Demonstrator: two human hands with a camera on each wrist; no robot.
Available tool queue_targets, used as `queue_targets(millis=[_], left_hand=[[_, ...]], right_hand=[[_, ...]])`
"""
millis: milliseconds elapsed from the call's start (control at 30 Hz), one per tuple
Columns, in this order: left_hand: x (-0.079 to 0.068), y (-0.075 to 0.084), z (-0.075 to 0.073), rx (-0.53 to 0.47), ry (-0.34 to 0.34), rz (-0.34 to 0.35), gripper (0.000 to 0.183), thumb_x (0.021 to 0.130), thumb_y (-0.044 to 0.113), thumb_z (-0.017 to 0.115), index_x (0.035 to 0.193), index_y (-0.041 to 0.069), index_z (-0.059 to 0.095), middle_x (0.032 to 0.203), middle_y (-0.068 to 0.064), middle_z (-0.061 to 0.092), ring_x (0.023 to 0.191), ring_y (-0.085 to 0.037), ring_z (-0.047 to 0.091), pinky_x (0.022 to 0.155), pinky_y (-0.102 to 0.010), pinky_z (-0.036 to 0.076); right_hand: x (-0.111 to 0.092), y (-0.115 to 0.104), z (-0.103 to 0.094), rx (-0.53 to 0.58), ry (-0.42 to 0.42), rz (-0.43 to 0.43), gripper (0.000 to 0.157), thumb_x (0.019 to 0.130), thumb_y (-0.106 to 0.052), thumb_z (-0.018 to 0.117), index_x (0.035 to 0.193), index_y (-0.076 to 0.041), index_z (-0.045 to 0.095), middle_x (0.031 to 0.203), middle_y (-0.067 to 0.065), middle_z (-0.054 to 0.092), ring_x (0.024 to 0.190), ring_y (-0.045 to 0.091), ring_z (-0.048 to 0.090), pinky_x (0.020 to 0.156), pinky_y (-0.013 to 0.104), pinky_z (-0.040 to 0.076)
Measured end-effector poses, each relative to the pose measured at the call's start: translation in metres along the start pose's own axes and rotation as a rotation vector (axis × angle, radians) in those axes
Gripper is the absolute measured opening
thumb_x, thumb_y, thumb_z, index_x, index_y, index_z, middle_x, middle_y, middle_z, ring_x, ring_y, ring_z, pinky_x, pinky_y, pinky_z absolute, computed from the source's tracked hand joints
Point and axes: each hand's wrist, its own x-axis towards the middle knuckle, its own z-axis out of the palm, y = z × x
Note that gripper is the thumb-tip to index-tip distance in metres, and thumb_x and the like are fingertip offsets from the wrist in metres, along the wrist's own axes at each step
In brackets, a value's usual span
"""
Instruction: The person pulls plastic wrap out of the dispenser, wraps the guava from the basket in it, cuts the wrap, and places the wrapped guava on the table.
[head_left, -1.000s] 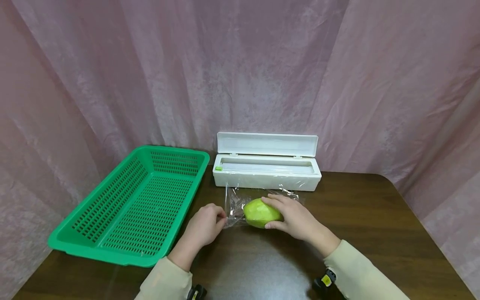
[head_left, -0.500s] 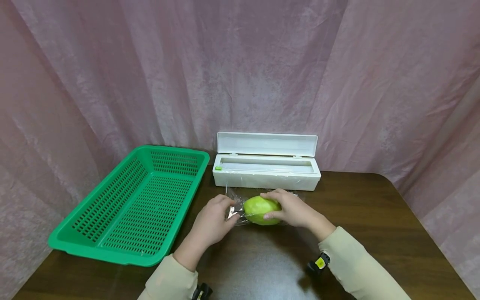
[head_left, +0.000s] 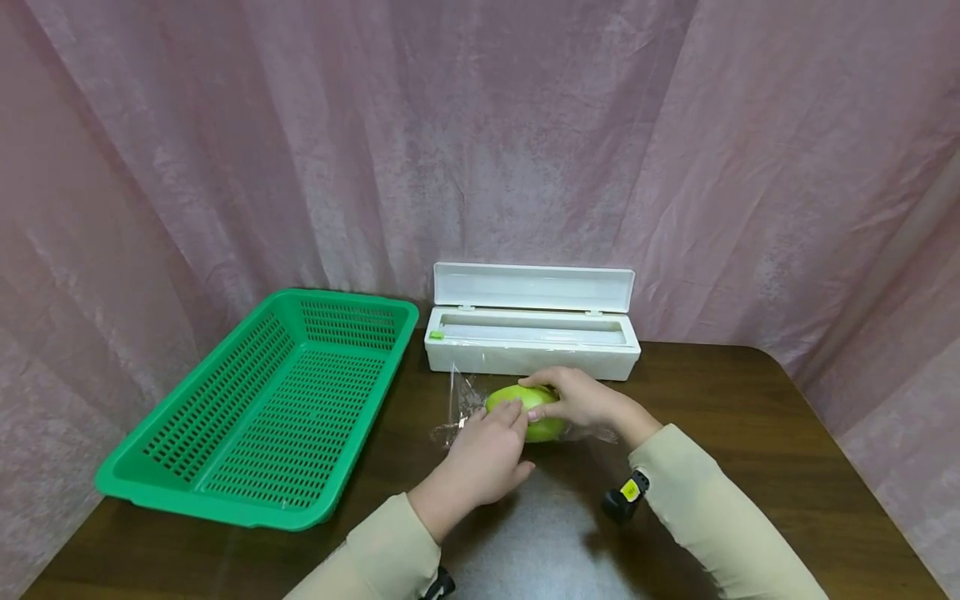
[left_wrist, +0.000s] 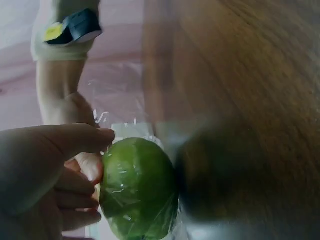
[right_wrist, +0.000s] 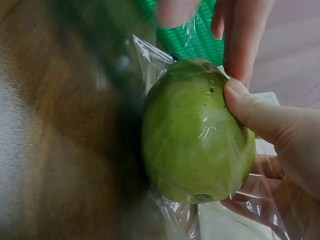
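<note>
A smooth, oval green fruit (head_left: 546,429) lies on its side, with clear plastic wrap (head_left: 459,402) drawn around it and loose at both ends. From the right, my right hand (head_left: 587,398) grips the fruit, thumb on the near side and fingers over the far side. My left hand (head_left: 486,457) reaches across the fruit's left part, its fairly straight fingers touching the wrapped top. Shiny film shows over the green fruit (left_wrist: 137,187) in the left wrist view. In the right wrist view, a wrap corner (right_wrist: 149,56) sticks out past one end of the fruit.
Behind the hands stands a white wrap dispenser box (head_left: 525,361), its lid (head_left: 534,287) raised and a roll inside. A green plastic basket (head_left: 225,517) sits to the left on the brown wooden table (head_left: 720,433). Pink curtains (head_left: 480,125) hang behind.
My left hand has let go of the film's left edge and moved right onto the fruit. The fruit has shifted slightly away from me, with my right hand still gripping it.
</note>
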Motion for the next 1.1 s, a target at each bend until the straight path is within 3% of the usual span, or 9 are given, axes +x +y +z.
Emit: queue_targets(millis=[100, 333, 567, 833, 900, 1000, 1100], left_hand=[[0.003, 0.003, 0.003, 0.041, -0.071, -0.042, 0.082, 0.084, 0.048, 0.066, 0.143, -0.001, 0.037, 0.151, -0.017, 0.033, 0.14, -0.028, 0.032, 0.11, -0.051, 0.033], [0.007, 0.0, 0.007, 0.061, -0.153, -0.081, 0.096, 0.08, 0.052, 0.068, 0.148, -0.001, 0.026, 0.157, -0.017, 0.016, 0.145, -0.028, 0.02, 0.113, -0.051, 0.026], [0.014, -0.009, 0.012, 0.115, -0.126, -0.065, 0.099, 0.078, 0.049, 0.073, 0.149, 0.002, 0.023, 0.157, -0.016, 0.017, 0.144, -0.026, 0.022, 0.113, -0.05, 0.027], [0.029, -0.017, 0.008, 0.021, -0.104, -0.088, 0.093, 0.075, 0.037, 0.079, 0.147, 0.004, 0.03, 0.155, -0.013, 0.027, 0.141, -0.025, 0.03, 0.111, -0.051, 0.03], [0.031, -0.018, 0.008, 0.009, -0.101, -0.09, 0.091, 0.075, 0.036, 0.079, 0.146, 0.003, 0.032, 0.153, -0.013, 0.03, 0.14, -0.026, 0.033, 0.11, -0.051, 0.032], [0.034, -0.018, 0.007, 0.007, -0.104, -0.092, 0.09, 0.074, 0.035, 0.08, 0.145, 0.004, 0.035, 0.152, -0.014, 0.033, 0.139, -0.026, 0.035, 0.109, -0.051, 0.033], [0.035, -0.02, 0.006, 0.011, -0.105, -0.093, 0.09, 0.074, 0.036, 0.08, 0.145, 0.004, 0.036, 0.152, -0.013, 0.034, 0.139, -0.026, 0.036, 0.109, -0.051, 0.034]], right_hand=[[0.004, 0.002, -0.003, -0.006, -0.021, -0.024, 0.052, 0.085, -0.03, 0.069, 0.129, -0.004, 0.057, 0.127, 0.013, 0.061, 0.114, 0.027, 0.057, 0.095, 0.043, 0.047], [0.012, 0.01, -0.005, 0.077, -0.056, -0.006, 0.052, 0.085, -0.031, 0.068, 0.128, -0.002, 0.058, 0.125, 0.013, 0.062, 0.114, 0.027, 0.058, 0.097, 0.044, 0.046], [0.019, 0.021, -0.007, 0.156, -0.06, -0.002, 0.051, 0.088, -0.031, 0.066, 0.13, -0.003, 0.057, 0.13, 0.015, 0.059, 0.123, 0.032, 0.052, 0.103, 0.047, 0.042], [0.02, 0.027, -0.009, 0.208, -0.084, 0.062, 0.052, 0.093, -0.038, 0.057, 0.135, -0.006, 0.053, 0.136, 0.016, 0.054, 0.128, 0.034, 0.047, 0.104, 0.05, 0.039], [0.018, 0.025, -0.009, 0.148, -0.043, 0.091, 0.055, 0.095, -0.042, 0.053, 0.136, -0.006, 0.051, 0.135, 0.016, 0.054, 0.127, 0.034, 0.048, 0.104, 0.05, 0.04], [0.011, 0.016, -0.009, -0.008, 0.116, 0.087, 0.053, 0.096, -0.043, 0.051, 0.132, -0.005, 0.054, 0.131, 0.015, 0.058, 0.123, 0.033, 0.052, 0.101, 0.049, 0.042], [0.0, -0.001, -0.003, -0.22, 0.33, -0.036, 0.039, 0.094, -0.033, 0.057, 0.121, -0.004, 0.063, 0.117, 0.012, 0.066, 0.11, 0.029, 0.061, 0.093, 0.045, 0.048]])
